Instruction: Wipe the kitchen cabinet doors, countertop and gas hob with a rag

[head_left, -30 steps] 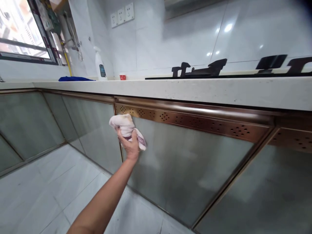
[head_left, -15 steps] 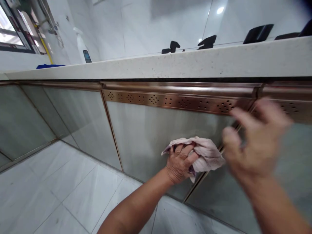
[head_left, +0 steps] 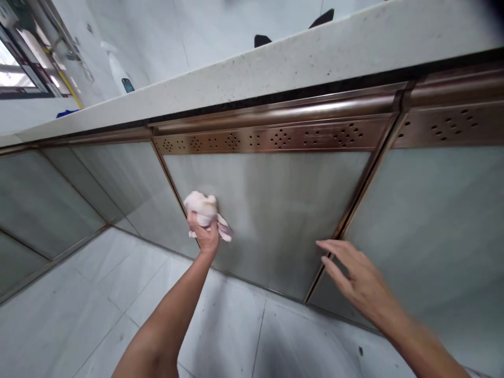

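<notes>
My left hand (head_left: 206,235) clutches a cloth (head_left: 202,208), my empty right hand (head_left: 356,273) half-open, the bottle label (head_left: 127,85) beyond them unreadable.

A kitchen: counter (head_left: 220,84), cabinets (head_left: 283,210) below, probably burner supports (head_left: 324,18) above.

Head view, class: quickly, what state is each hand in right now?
Left hand: closed, its grip on the pale cloth at the cabinet door.
Right hand: open, holding nothing, near the metal edge; contact unclear.
</notes>
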`<state>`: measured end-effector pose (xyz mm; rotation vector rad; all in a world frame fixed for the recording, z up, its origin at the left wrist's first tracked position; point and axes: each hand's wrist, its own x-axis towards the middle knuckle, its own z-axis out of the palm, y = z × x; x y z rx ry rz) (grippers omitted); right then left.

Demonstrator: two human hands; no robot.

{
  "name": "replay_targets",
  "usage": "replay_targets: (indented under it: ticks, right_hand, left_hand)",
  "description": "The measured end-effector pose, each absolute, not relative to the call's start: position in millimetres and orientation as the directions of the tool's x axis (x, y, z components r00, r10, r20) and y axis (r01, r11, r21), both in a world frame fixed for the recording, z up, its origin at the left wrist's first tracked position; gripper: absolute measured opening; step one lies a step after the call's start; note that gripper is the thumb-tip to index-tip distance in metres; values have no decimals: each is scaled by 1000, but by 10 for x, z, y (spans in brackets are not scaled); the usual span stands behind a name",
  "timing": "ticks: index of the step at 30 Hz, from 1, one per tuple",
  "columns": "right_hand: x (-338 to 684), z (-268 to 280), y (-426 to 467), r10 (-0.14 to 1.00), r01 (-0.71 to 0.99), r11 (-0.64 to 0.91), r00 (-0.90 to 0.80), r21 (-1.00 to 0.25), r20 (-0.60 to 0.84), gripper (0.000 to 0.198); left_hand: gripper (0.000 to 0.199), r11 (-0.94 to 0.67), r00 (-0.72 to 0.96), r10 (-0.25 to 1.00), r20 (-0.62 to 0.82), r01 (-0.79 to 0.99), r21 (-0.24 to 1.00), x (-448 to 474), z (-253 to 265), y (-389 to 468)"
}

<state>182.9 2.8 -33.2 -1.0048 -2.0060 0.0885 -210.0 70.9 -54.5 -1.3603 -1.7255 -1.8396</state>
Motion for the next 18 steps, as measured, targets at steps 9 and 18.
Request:
replay_targets:
  ticks: [9,18]
  right_hand:
    - [2027,-298,41,756,669,564,-183,-484,629,32]
    - [2436,211,79,928,711,182,103,-679,357,56]
  left_hand:
    - [75,-192,-700,337,630,604,774,-1619,-735,808]
    - [64,-482,-11,691,723,739,471,-183,-1386,269]
